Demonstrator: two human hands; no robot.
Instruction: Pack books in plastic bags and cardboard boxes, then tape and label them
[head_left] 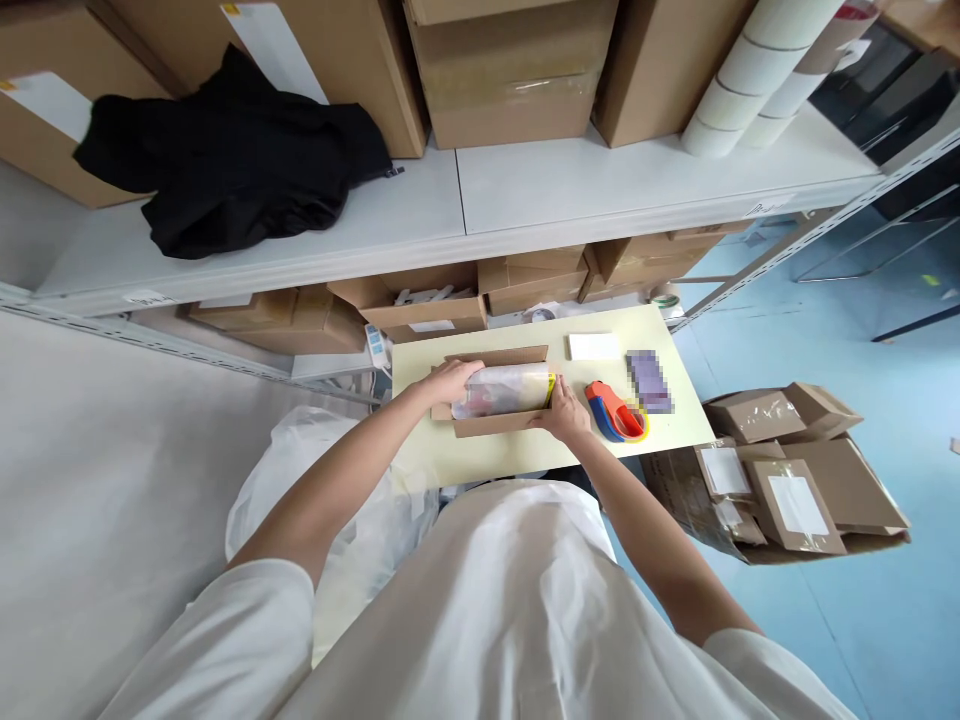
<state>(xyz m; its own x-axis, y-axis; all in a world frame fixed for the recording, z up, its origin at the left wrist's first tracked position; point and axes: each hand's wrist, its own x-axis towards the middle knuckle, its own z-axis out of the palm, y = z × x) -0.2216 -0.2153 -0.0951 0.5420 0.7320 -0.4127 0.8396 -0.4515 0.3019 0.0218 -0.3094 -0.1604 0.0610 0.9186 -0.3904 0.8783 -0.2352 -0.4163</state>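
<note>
On the small pale-yellow table (pixel 420 450), an open cardboard box (pixel 495 426) lies with its long flaps spread. Inside it sits a package wrapped in cloudy plastic (pixel 504 390), with a yellow strip at its right end. My left hand (pixel 452 382) has its fingers closed over the package's left end. My right hand (pixel 566 410) is curled around the right end of the box, fingertips against the yellow strip and thumb by the front flap. To its right are an orange and blue tape dispenser (pixel 616 412), a white card stack (pixel 594 346) and a blurred purple rectangle (pixel 650 381).
A grey shelf (pixel 525 185) runs behind the table, carrying large cartons (pixel 517 90), a black garment (pixel 247 160) and white rolls (pixel 739 90). Clear plastic bags (pixel 300 480) bulge at the left. A large carton of smaller boxes (pixel 799 500) stands on the blue floor at right.
</note>
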